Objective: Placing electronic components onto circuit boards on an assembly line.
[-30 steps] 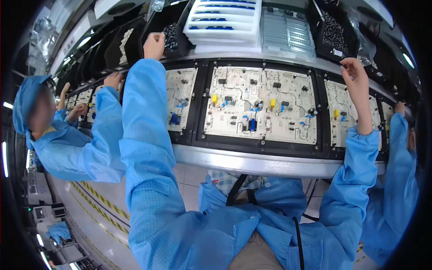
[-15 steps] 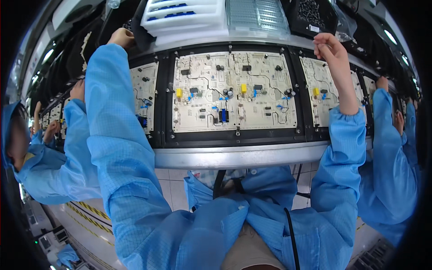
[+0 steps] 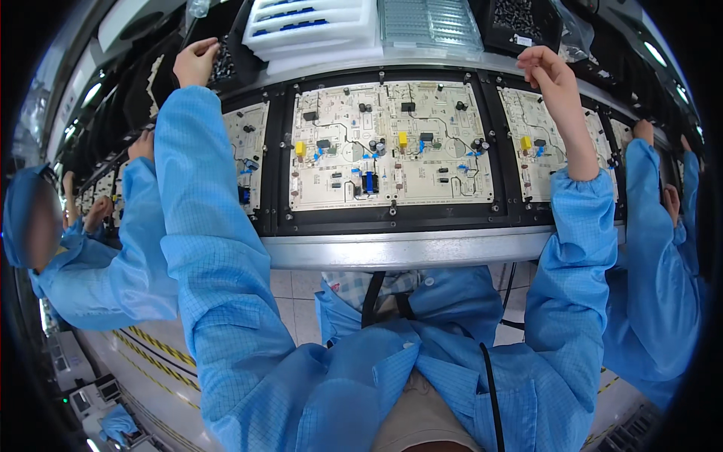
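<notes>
My left hand [image 3: 195, 65] is raised at the far left, thumb and fingers pinched together beside a black bin [image 3: 239, 56] of small dark parts. Whatever its fingertips hold is too small to make out. My right hand [image 3: 557, 81] hovers over the board at the right, its fingers curled in to the thumb; any part in them cannot be seen. Between my arms lies a pale double circuit board [image 3: 339, 197] in a black frame [image 3: 444, 218]. A blue and black transformer [image 3: 369, 182] stands on its left half, and yellow blocks [image 3: 403, 140] sit on both halves.
White foam trays [image 3: 316, 44] with blue parts and clear plastic trays [image 3: 431, 26] stand behind the frame. Another black bin [image 3: 520, 21] holds small black parts. A metal rail [image 3: 407, 250] runs along the front. Co-workers in blue sleeves [image 3: 135, 218] work on both sides.
My left hand has turned and lifted slightly at the left bin, so its pinched fingers now show. My right hand stays near the same spot, fingers still curled. The whole view has shifted a little.
</notes>
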A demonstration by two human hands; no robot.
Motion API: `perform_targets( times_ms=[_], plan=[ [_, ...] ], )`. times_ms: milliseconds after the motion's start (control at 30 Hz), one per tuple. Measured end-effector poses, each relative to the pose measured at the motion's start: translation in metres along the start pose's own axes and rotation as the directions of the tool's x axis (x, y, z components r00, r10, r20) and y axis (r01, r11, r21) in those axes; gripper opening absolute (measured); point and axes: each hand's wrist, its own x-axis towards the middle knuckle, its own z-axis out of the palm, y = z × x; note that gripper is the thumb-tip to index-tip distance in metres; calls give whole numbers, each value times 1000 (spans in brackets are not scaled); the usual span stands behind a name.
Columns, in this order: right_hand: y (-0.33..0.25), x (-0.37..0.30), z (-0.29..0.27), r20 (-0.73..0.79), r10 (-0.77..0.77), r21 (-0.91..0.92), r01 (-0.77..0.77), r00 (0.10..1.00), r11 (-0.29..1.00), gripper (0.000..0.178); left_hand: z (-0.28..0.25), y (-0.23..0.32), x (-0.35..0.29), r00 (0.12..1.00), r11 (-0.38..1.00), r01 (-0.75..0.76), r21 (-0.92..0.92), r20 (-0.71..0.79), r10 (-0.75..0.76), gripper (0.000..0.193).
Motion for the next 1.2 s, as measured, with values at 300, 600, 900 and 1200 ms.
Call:
perform_targets(
  times_ms=[300, 600, 900, 1200],
  plan=[
    [15, 2, 7, 53, 27, 41, -29, 998, 999, 27, 10, -7, -2, 999, 1000, -27, 14, 21, 26, 20],
    [13, -1, 11, -10, 144, 10, -143, 990, 990, 28, -5, 27, -25, 997, 990, 79, -113, 13, -78, 19],
    [14, 3, 14, 65, 170, 79, -175, 983, 981, 20, -43, 110, -113, 924, 924, 102, -368, 380, 50, 27],
    [12, -4, 18, -36, 51, 26, -50, 998, 998, 11, -35, 176, -167, 773, 846, 170, -505, 601, 203, 29]
  ],
)
